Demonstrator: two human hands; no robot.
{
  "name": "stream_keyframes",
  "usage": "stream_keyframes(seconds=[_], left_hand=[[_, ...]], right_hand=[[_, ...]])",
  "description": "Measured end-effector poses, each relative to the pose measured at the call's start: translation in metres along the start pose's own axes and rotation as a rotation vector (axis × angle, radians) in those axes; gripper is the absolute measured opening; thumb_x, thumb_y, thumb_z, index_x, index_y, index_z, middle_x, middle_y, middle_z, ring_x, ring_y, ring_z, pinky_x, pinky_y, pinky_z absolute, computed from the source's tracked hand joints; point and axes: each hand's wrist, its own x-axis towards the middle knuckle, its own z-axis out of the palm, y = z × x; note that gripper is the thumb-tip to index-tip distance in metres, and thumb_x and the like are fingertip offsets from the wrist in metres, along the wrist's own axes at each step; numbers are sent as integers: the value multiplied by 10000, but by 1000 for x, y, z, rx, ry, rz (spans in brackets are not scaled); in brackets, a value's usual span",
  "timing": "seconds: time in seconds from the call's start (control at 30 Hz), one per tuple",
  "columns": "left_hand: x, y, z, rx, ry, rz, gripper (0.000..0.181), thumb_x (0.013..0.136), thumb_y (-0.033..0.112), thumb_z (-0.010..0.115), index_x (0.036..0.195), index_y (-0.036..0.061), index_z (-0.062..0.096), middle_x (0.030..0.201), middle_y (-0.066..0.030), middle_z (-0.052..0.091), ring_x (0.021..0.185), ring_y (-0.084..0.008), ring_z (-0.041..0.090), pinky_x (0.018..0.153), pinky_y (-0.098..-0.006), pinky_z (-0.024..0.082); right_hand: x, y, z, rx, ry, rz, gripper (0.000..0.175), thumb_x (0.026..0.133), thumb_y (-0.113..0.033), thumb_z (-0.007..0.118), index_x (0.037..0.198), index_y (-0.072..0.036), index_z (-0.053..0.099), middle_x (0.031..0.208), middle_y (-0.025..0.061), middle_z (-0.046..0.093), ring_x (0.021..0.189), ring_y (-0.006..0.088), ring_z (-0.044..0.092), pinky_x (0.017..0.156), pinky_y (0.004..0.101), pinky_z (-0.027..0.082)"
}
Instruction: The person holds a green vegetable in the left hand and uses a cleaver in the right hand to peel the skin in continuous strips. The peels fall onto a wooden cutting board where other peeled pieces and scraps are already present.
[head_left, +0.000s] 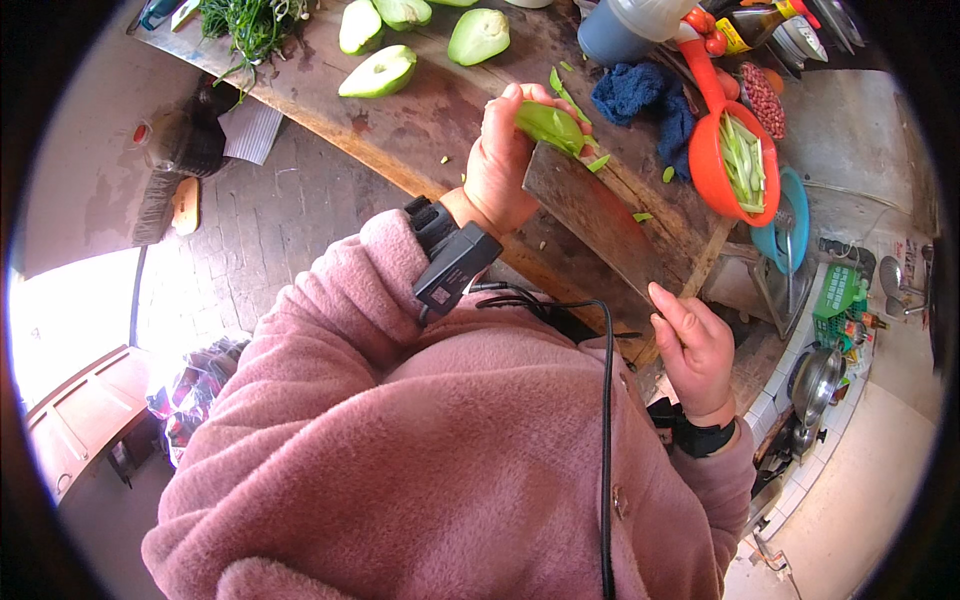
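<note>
My left hand (499, 161) is raised over the front part of a worn wooden table (420, 124). It grips a green chayote piece (551, 126), its fingers curled around the far side. The right hand (694, 345) is closed at the handle end of a cleaver (592, 217), with the handle mostly hidden by the fingers. The broad, dark blade slants up and left, its far end at the chayote's lower edge. Thin green peelings (570, 94) lie on the wood around the left hand. Cut chayote halves (379, 73) rest farther back on the table.
Back left lies a bunch of green herbs (251, 30). On the right are a dark blue cloth (637, 90), an orange-red plastic scoop (701, 180) holding pale green strips, a blue basin (801, 217) and red peanuts (761, 101). A black cable (606, 450) hangs down my front.
</note>
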Motion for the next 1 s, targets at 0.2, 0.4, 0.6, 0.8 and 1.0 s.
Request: stream_keyframes(seconds=[0.2, 0.4, 0.6, 0.8, 1.0], left_hand=[[2, -1, 6, 27, 60, 37, 336, 985, 472, 533, 1022, 139, 547, 1004, -102, 642, 979, -287, 641, 859, -448, 531], [2, 0, 0, 17, 12, 29, 367, 983, 479, 538, 1077, 126, 570, 1119, -141, 608, 1097, -325, 598, 935, -480, 497], [2, -4, -8, 7, 17, 35, 362, 988, 466, 528, 1084, 119, 572, 1124, -142, 611, 1090, -320, 600, 940, -483, 496], [2, -7, -10, -33, -12, 19, 368, 979, 475, 536, 1080, 123, 570, 1124, -136, 612, 1074, -312, 600, 935, -481, 498], [-1, -2, -7, -8, 19, -85, 391, 955, 509, 574, 1083, 139, 576, 1129, -125, 618, 1076, -312, 603, 940, -466, 491]], right_hand=[[2, 1, 0, 24, -7, 14, 428, 835, 50, 689, 1240, -87, 697, 805, 115, 633, 677, 250, 627, 621, 319, 494], [3, 2, 1, 33, -24, 23, 432, 835, 53, 688, 1246, -79, 691, 806, 116, 630, 676, 253, 621, 623, 318, 493], [4, 1, 4, 40, -19, 41, 422, 848, 49, 680, 1250, -80, 690, 791, 116, 611, 662, 251, 607, 612, 327, 484], [5, 1, 7, 28, -17, 52, 417, 849, 26, 694, 1252, -81, 689, 793, 115, 612, 663, 251, 608, 614, 327, 485], [5, 4, 4, 15, -31, 24, 423, 843, 32, 693, 1249, -83, 691, 811, 113, 635, 671, 252, 618, 621, 327, 496]])
